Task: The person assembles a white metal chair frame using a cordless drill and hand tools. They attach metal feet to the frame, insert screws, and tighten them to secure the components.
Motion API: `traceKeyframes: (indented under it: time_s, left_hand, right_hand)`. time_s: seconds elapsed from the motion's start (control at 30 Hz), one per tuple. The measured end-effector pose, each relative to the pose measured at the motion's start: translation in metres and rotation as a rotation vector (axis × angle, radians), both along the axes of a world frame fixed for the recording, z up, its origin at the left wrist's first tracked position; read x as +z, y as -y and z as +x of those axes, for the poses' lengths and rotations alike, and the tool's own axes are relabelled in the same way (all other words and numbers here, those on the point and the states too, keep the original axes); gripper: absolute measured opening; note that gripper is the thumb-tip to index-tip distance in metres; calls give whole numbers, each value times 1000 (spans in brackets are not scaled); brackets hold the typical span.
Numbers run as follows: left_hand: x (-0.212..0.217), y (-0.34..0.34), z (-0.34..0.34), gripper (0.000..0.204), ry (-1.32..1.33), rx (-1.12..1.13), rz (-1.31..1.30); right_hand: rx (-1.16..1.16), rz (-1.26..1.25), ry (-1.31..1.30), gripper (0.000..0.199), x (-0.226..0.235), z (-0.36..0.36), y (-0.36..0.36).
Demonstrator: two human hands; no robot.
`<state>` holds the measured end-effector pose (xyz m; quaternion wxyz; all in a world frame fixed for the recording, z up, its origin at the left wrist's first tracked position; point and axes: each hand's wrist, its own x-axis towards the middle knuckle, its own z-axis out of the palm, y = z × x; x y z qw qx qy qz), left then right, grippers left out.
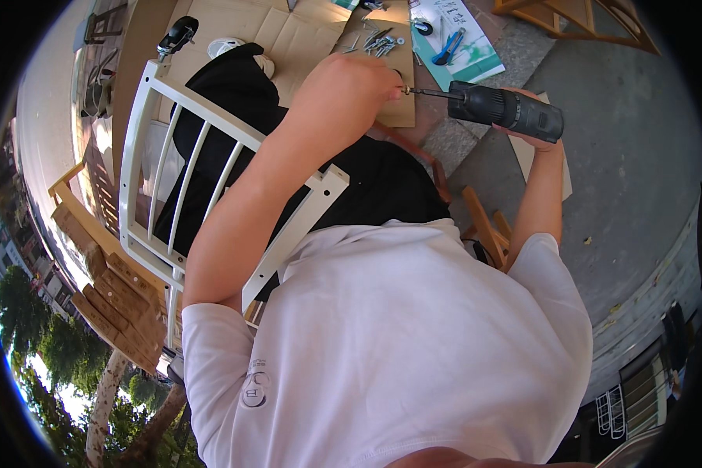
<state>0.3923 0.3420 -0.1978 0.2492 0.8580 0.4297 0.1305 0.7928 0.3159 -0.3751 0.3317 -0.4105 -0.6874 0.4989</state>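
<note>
Shirt (413,335); right hand (544,143) holds drill (503,109), left hand (360,84) perhaps bit (433,93).

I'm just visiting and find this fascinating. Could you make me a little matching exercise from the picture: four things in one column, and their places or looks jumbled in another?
Things
1. Drill
2. Screws
3. Blue tool
4. White frame

Places and looks
A. Lying on a white and green sheet
B. Has a row of slim bars
C. Held in the person's right hand
D. Loosely piled on brown cardboard

Right pairs: 1-C, 2-D, 3-A, 4-B
</note>
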Motion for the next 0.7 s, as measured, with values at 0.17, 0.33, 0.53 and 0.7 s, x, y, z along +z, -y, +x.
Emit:
traceKeyframes:
  time_s: [0.17,0.33,0.53,0.7]
  left_hand:
    - [-8,-5,-4,13,43,-10,6]
    - [-7,0,-14,15,123,21,-51]
    - [24,-5,-33,17,133,-32,-134]
    - [54,-7,-86,18,157,228,-85]
  right_hand:
    - [-49,-92,7,69,-4,-3,7]
    - [92,-267,-118,70,8,-9,-3]
    - [-33,-84,3,59,-2,3,4]
    - [-339,-501,-294,51,-4,56,12]
